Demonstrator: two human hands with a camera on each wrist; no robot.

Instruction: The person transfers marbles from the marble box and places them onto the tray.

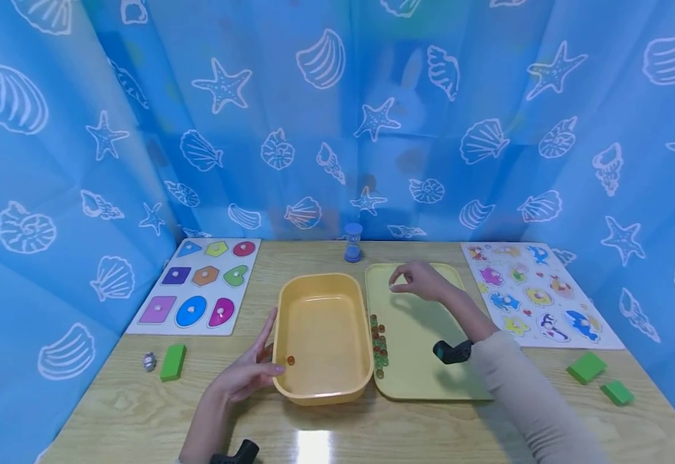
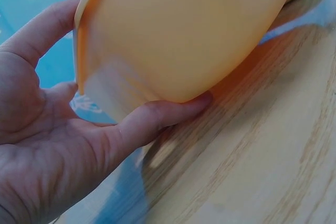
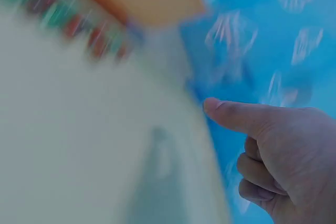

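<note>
Against the left wall of a yellow-orange plastic basin (image 1: 321, 322), my left hand (image 1: 248, 370) spreads its fingers. In the left wrist view its thumb (image 2: 163, 116) lies along the basin's outer wall, while a fingertip meets the rim. One reddish bead (image 1: 291, 360) lies in the basin. My right hand (image 1: 421, 281) hangs over the far part of a pale yellow tray (image 1: 424, 335). Its thumb and forefinger pinch a small pale object (image 1: 392, 286), mostly hidden by the fingertips. Several green and reddish-brown beads (image 1: 380, 348) line the tray's left side.
A shape puzzle board (image 1: 195, 287) lies at left, a sea-animal puzzle board (image 1: 537, 293) at right. A blue sand timer (image 1: 353, 242) stands at the back. Green blocks (image 1: 173, 362) and a small silvery figure (image 1: 149, 361) lie on the wooden table (image 1: 111, 412). A blue curtain (image 1: 326, 129) hangs behind.
</note>
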